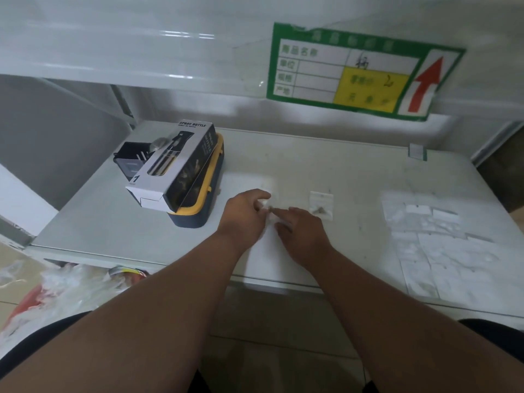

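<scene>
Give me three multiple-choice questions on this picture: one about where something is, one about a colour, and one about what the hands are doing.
1. The spray bottle box lies on:
A the floor
B a yellow-lidded case
C a stack of papers

2. The arrow on the wall sign is:
A red
B blue
C black

3. The left hand and right hand are:
A far apart
B gripping the box
C together at a small clear bag

Answers:
1. B, the box rests across the case's lid.
2. A, the arrow is red beside a yellow panel.
3. C, their fingertips meet at the bag on the tabletop.
</scene>
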